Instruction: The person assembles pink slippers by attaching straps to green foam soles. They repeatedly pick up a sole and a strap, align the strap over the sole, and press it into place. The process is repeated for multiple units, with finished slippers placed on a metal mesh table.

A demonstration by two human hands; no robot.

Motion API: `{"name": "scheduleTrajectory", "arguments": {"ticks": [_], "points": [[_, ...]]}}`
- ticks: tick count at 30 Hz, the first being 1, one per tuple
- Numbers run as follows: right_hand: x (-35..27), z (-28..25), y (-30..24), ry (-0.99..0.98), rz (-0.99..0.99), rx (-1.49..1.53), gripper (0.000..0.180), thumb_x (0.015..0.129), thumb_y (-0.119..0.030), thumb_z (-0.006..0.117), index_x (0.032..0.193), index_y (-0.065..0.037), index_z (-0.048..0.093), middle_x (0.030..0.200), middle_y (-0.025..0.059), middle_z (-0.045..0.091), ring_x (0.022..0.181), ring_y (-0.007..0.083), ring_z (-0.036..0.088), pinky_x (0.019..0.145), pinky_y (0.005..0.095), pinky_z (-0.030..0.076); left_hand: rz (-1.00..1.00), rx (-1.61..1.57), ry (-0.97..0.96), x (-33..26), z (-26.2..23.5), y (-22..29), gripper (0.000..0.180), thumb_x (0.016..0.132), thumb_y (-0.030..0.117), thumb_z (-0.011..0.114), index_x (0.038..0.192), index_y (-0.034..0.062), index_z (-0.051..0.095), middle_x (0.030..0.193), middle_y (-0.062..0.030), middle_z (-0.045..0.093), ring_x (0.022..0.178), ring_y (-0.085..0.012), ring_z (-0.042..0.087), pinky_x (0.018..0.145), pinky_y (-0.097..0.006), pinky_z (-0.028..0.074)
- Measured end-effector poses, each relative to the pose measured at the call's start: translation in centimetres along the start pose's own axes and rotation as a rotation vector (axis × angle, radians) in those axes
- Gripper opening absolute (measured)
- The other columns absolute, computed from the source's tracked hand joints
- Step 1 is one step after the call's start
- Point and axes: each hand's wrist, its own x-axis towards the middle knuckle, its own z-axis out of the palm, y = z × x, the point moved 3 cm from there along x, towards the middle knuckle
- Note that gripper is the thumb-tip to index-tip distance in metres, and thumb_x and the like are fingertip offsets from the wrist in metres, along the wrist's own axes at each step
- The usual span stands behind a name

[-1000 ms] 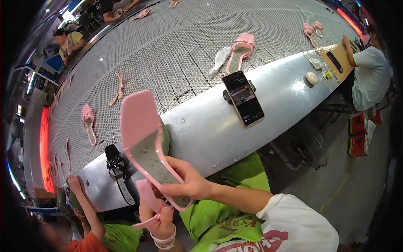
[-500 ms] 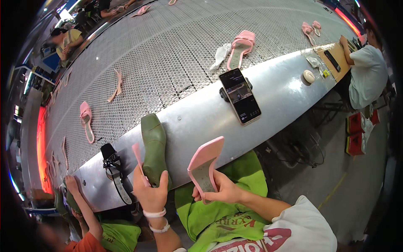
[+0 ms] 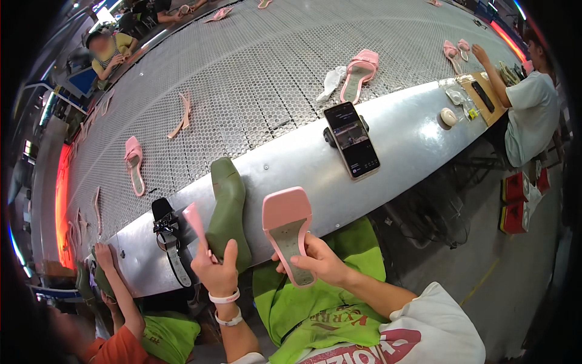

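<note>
My right hand (image 3: 321,261) grips a pink sandal sole (image 3: 287,209) by its narrow heel end. Its wide square toe points up, and a greyish patch covers the middle and heel. My left hand (image 3: 219,270) is closed round the lower end of a thin pink shoe piece (image 3: 194,223), seen nearly edge-on, so its exact kind is unclear. Just right of that hand a green shoe last (image 3: 229,206) leans on the metal table edge (image 3: 285,158), toe up. My left thumb stands up beside the last; whether they touch I cannot tell.
A phone (image 3: 351,141) stands on a holder on the ledge. Left lies a black strappy sandal (image 3: 170,239). Pink sandals (image 3: 134,165) and a pink slipper (image 3: 361,71) with white paper (image 3: 331,83) lie on the mesh conveyor. Co-workers sit left, right (image 3: 533,109) and across.
The sole in my right hand has turned to face me more squarely. My left thumb has lifted off the last's side. The right-hand co-worker's arm has reached toward the conveyor. The view has shifted slightly.
</note>
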Motion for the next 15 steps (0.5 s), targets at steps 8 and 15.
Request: {"name": "scheduleTrajectory", "arguments": {"ticks": [8,15], "points": [[0.5,1.3,-0.5,0.110,-0.163,0.185,0.072,0.089,-0.036,0.061,0.141,-0.003,0.024,0.124,0.0149,0.051,0.106,0.0205,0.058,0.094,0.0363,0.047,-0.042,-0.444,0.030,-8.7,-0.5,1.8,0.058,0.073,0.026,0.077,0.111,-0.0111,0.054,0.096,-0.0118,0.065,0.084,-0.0204,0.063,0.076,-0.031,0.050],[-1.4,1.8,0.3,0.098,-0.010,0.194,0.055,0.083,-0.040,0.066,0.119,-0.001,0.050,0.104,0.0096,0.060,0.090,0.0175,0.062,0.077,0.0316,0.053,0.124,-0.253,-0.377,-11.2,0.2,3.1,0.045,0.072,0.022,0.074,0.105,-0.0069,0.064,0.094,-0.0180,0.069,0.077,-0.0234,0.068,0.069,-0.029,0.052]]}}
